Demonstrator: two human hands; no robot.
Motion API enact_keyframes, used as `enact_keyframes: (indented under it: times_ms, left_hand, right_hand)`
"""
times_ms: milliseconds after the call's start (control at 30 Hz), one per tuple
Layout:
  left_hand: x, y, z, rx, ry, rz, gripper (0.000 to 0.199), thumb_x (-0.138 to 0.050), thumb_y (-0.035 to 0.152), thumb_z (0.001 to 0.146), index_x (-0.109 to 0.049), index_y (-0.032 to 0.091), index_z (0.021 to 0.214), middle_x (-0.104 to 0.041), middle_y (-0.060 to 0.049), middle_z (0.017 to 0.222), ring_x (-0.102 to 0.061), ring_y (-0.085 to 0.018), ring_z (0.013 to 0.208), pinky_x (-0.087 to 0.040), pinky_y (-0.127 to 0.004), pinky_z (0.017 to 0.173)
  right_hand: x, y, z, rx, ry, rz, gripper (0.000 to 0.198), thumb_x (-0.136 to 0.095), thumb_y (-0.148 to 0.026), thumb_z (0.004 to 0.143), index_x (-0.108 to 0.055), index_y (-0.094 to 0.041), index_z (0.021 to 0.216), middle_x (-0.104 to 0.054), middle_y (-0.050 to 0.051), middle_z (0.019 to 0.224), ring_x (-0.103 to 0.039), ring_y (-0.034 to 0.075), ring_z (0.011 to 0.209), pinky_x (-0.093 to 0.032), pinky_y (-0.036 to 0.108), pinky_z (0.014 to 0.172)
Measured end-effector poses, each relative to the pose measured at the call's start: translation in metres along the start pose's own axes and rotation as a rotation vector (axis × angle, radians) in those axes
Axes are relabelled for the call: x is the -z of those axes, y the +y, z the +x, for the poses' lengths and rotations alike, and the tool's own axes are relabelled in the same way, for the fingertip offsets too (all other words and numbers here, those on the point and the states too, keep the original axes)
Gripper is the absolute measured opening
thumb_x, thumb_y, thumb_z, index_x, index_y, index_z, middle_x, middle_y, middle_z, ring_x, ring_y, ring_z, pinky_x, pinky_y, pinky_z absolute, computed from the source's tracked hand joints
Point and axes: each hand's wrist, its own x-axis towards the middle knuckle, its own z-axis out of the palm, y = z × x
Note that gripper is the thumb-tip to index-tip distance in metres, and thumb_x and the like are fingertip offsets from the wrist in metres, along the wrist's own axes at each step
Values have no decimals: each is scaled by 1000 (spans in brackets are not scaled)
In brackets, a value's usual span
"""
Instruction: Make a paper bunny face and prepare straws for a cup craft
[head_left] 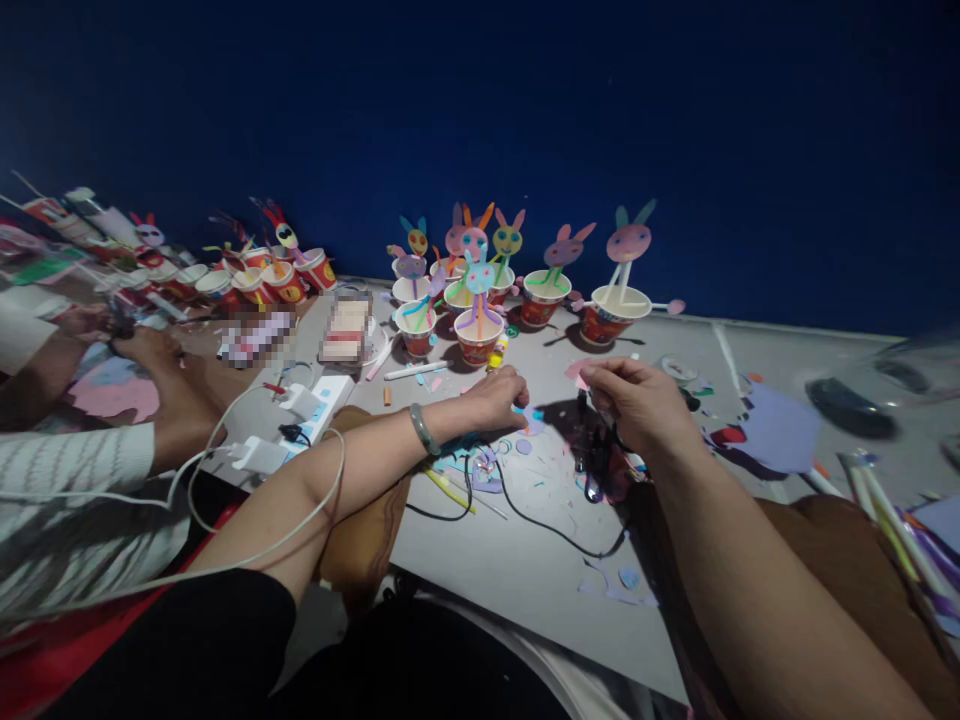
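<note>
My right hand (634, 400) pinches a small pink paper piece (577, 374) between thumb and fingertips, above the table. My left hand (495, 398) hovers to its left, fingers curled and thumb apart from them, with nothing visible between. Just behind its knuckles is a small yellow bottle (498, 354), and blue and purple paper scraps (534, 420) lie beside its thumb. Below my right hand sits a dark object (595, 465) that I cannot make out. Behind my hands stand several red paper cups (480, 345) bearing rabbit-faced paper heads, one light blue (480, 278).
A black cord (536, 530) loops across the table. To the left are a white power strip (322, 405) with chargers and a co-worker's hands (161, 365) over pink paper. At right lie a purple paper sheet (780, 425) and a tape roll (679, 368). A blue partition (480, 110) rises behind.
</note>
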Motion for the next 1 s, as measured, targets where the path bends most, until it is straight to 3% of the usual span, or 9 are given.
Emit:
enact_keyframes:
  times_ms: [233, 400, 600, 1000]
  left_hand:
    - [8, 6, -5, 62, -21, 116, 34, -74, 33, 78, -63, 16, 105, -58, -11, 117, -55, -26, 114, -45, -39, 99]
    - [12, 5, -5, 70, -67, 84, 24, -73, 28, 77, -64, 17, 97, -61, -10, 111, -57, -23, 106, -47, -36, 93]
    - [14, 4, -6, 51, -42, 124, 34, -75, 28, 76, -63, 17, 106, -62, -9, 114, -57, -23, 108, -46, -35, 96]
    - [17, 4, -6, 38, -80, -44, 16, -70, 12, 70, -64, 17, 84, -64, -3, 88, -56, -15, 80, -44, -27, 74]
  right_hand:
    - [-2, 0, -1, -19, 26, 37, 31, -89, -40, 54, -70, -20, 68, -52, -4, 52, -39, 7, 44, -22, 23, 38]
    - [-1, -2, -1, -21, 10, 26, 30, -89, -40, 54, -72, -20, 68, -54, -3, 54, -40, 7, 46, -25, 23, 40]
    - [-1, -2, -1, -12, -11, -9, 33, -90, -44, 56, -70, -20, 67, -56, -2, 58, -40, 7, 47, -25, 23, 40]
    - [-1, -1, -2, 1, -11, -12, 28, -88, -40, 56, -69, -21, 64, -63, 1, 65, -40, 7, 49, -30, 24, 44]
